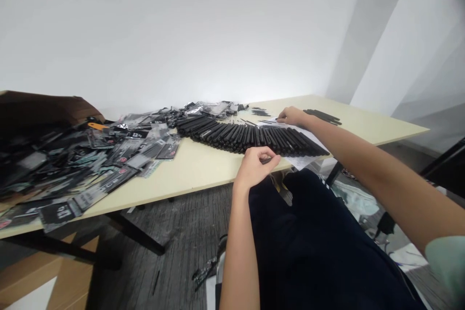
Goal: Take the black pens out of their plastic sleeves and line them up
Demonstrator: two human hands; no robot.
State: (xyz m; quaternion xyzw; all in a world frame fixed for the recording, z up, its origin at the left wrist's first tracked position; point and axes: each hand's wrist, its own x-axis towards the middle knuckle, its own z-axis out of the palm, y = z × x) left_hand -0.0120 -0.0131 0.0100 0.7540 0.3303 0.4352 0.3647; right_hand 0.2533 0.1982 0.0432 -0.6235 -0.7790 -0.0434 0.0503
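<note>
Pale desk (203, 169), white wall: long row of black pens (250, 135) laid out, a heap of packets (90, 155) seemingly left. Left hand (256, 164) pinches a dark piece (268, 160) at the desk edge; right hand (292, 116) behind the row, grip unclear.

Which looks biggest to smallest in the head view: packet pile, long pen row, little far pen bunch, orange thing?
1. packet pile
2. long pen row
3. little far pen bunch (farther off, so may look smaller)
4. orange thing, partly buried
</note>
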